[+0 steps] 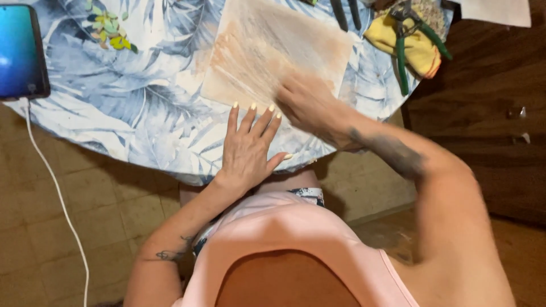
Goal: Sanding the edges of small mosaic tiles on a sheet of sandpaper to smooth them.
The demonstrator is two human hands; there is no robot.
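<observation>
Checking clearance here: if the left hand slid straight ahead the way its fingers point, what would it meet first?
Probably the square beige board: the left hand lies flat on the leaf-print tablecloth, fingertips right at the board's near edge. Whether they touch it already is unclear.

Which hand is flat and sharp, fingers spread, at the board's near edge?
The left hand, fingers spread at the board edge. The right hand is motion-blurred on the board.

Blurred right hand point(307, 102) (its fingers indistinct), phone point(20, 51) and board point(273, 48) cut off by frame edges.
</observation>
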